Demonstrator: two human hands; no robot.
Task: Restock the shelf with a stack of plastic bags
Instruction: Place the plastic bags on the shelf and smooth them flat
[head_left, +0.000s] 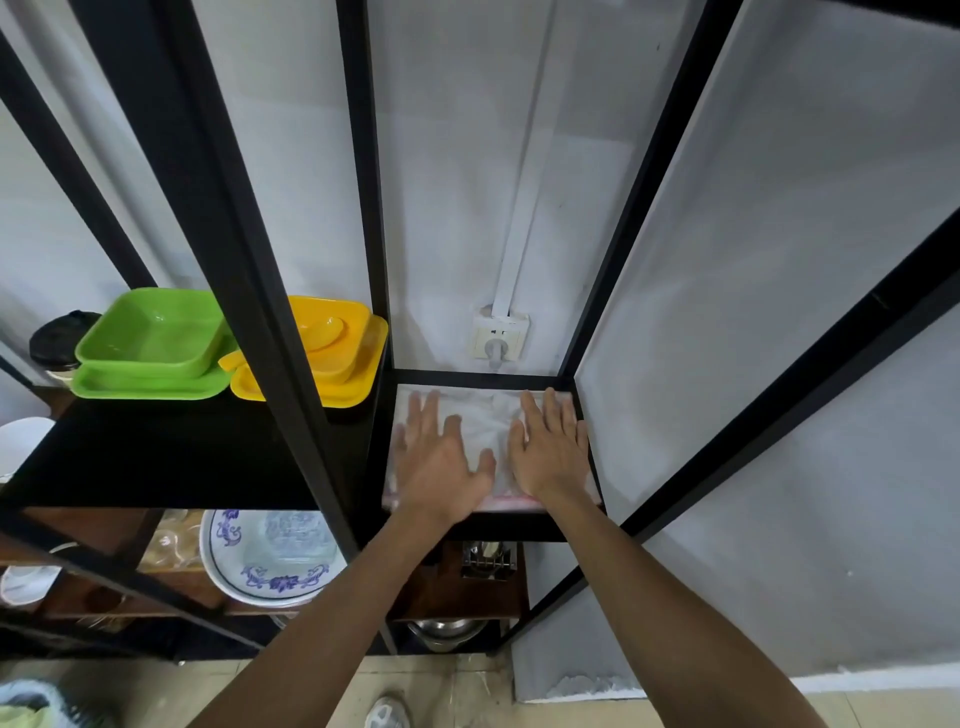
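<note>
A flat stack of clear, whitish plastic bags (483, 421) lies on the black shelf (498, 526) of the right-hand bay and covers nearly its whole board. My left hand (441, 460) rests palm down on the left half of the stack, fingers spread. On the right half lies my right hand (553, 449), also flat with fingers apart. Neither hand grips the bags; both press on top. The stack's front edge shows a pinkish strip near the shelf's front rail.
Black uprights (371, 208) frame the bay. A wall socket with a plug (500, 338) sits just behind the shelf. Green dishes (150, 348) and yellow dishes (327, 348) stand on the left shelf. Blue-patterned plates (270, 556) and metal ware (488, 558) sit below.
</note>
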